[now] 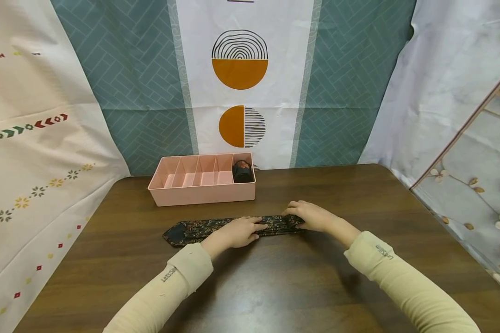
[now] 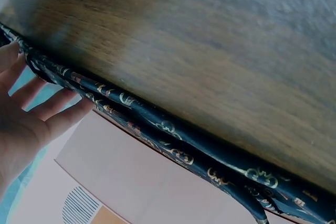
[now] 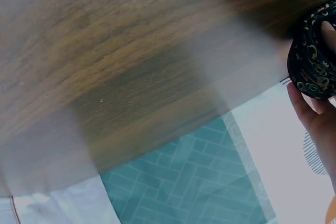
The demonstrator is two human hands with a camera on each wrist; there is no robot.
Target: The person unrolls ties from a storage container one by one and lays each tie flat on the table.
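Observation:
A dark necktie [image 1: 216, 225] with a small gold and red pattern lies folded in long layers across the table, its pointed wide end to the left. My left hand [image 1: 239, 231] rests on the middle of the tie, fingers stretched out over it; in the left wrist view the fingertips touch the edge of the layers. At the tie's right end, my right hand [image 1: 308, 216] grips a rolled-up part. The right wrist view shows this roll [image 3: 312, 59] as a thick coil between thumb and fingers.
Behind the tie stands a pink box [image 1: 204, 194] with several compartments. Its rightmost compartment holds a dark rolled item [image 1: 242, 172] with a reddish motif. The brown wooden table [image 1: 275, 286] ends at patterned cloth hangings [image 1: 350, 92] at the back and sides.

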